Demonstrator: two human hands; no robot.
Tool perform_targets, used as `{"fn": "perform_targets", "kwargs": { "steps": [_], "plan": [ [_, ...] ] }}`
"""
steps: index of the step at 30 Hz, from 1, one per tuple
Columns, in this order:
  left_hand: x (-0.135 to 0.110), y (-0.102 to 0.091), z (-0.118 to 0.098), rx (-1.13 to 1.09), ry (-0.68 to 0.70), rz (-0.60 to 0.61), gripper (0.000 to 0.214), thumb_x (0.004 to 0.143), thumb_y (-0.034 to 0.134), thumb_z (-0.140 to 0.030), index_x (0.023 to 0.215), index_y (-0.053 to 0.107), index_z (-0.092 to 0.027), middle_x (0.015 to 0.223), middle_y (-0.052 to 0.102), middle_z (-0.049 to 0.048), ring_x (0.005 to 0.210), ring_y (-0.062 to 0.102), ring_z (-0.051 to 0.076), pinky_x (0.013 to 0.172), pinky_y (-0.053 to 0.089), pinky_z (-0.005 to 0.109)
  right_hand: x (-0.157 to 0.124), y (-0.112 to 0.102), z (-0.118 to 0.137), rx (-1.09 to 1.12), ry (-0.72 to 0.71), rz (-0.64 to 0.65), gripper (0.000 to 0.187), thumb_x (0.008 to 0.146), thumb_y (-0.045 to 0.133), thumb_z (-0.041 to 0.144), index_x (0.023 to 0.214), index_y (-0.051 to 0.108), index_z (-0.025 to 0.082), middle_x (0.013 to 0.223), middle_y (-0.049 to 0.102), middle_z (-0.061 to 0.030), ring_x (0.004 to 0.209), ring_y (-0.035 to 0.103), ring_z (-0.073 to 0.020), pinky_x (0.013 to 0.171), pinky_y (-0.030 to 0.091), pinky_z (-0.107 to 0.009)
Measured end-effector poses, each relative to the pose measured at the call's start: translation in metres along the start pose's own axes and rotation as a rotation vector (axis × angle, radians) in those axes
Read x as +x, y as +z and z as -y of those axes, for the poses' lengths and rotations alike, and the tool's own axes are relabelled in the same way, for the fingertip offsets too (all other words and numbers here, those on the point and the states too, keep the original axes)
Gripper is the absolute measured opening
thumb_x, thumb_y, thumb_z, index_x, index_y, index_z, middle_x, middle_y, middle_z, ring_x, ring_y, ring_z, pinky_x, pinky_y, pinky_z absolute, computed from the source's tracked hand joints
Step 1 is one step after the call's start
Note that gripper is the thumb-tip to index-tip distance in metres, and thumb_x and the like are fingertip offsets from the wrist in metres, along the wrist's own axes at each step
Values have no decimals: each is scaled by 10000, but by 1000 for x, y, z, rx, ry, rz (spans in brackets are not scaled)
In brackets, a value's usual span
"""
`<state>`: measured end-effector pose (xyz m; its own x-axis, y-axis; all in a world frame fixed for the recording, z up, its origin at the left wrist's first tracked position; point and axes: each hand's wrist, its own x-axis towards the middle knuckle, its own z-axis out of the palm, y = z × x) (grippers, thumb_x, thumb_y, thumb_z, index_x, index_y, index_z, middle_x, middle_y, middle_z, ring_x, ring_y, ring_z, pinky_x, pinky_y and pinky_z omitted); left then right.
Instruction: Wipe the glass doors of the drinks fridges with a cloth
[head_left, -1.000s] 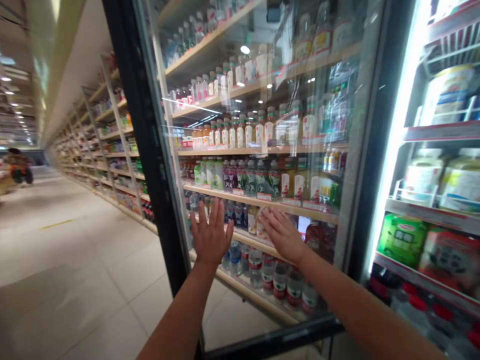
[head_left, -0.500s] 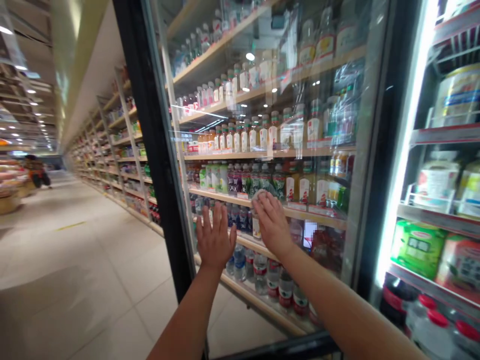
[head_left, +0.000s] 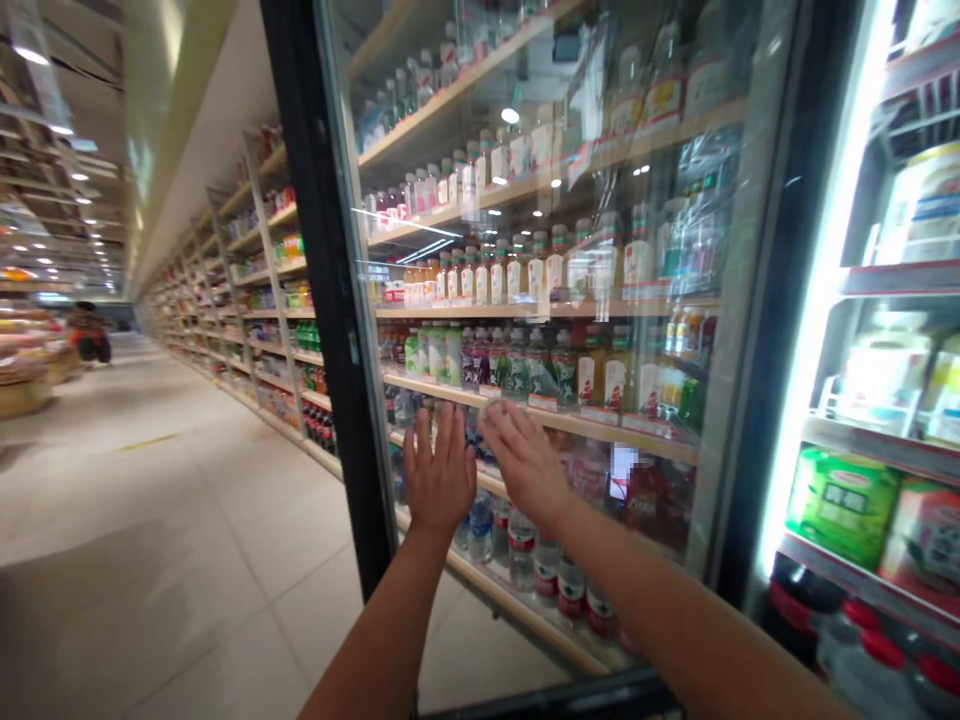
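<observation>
A glass cooler door with a black frame stands swung out in front of me. My left hand lies flat on the glass, fingers stretched upward and holding nothing. Just to its right, my right hand presses a pale, crumpled cloth against the pane. Most of that cloth is hidden under the fingers; only a small bit shows at the fingertips. Through the glass, rows of bottled drinks appear on wooden shelves behind both hands, along with reflections of ceiling lights.
On the right is the lit cooler interior, with a green drink pack and red-capped bottles. Long store shelves run along the aisle to the left. A person is far down the tiled floor.
My right hand has slid left and slightly down across the glass with the cloth, closer to my left hand. My left hand stays nearly in place. The view has shifted slightly.
</observation>
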<state>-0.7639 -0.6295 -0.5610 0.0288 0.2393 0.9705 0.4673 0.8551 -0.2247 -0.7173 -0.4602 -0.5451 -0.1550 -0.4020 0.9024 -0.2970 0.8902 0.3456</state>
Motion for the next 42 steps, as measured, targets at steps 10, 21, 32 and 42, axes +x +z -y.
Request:
{"fn": "perform_targets", "kwargs": {
  "steps": [10, 21, 32, 42],
  "plan": [
    [0, 0, 1, -2, -2, 2, 653, 1017, 490, -213, 1619, 262, -110, 1593, 373, 155, 1556, 110, 330, 1267, 153, 561, 23, -14, -7, -41, 115, -15, 491, 998, 419, 116, 1472, 523, 190, 1577, 418, -55, 1548, 207, -215, 1282, 180, -447],
    [0, -2, -1, -5, -21, 11, 629, 1011, 511, -213, 1600, 320, -103, 1573, 411, 155, 1557, 114, 314, 1274, 144, 536, 0, -23, -27, -74, 110, -33, 500, 989, 415, 93, 1462, 538, 196, 1562, 440, -57, 1549, 215, -208, 1285, 200, -444],
    [1, -10, -4, -7, -48, 29, 555, 1011, 520, -240, 1546, 434, -116, 1536, 478, 161, 1547, 198, 325, 1257, 182, 526, -6, -34, -59, -81, 194, -67, 556, 987, 444, 90, 1528, 453, 216, 1582, 405, -81, 1551, 216, -246, 1253, 267, -496],
    [71, -22, 8, 65, -112, 88, 557, 1022, 497, -279, 1564, 420, -178, 1656, 261, 137, 1549, 169, 363, 1234, 175, 606, -73, -36, -63, -121, -138, 82, 563, 967, 441, 97, 1513, 473, 234, 1554, 452, -47, 1539, 260, -208, 1297, 179, -454]
  ]
}}
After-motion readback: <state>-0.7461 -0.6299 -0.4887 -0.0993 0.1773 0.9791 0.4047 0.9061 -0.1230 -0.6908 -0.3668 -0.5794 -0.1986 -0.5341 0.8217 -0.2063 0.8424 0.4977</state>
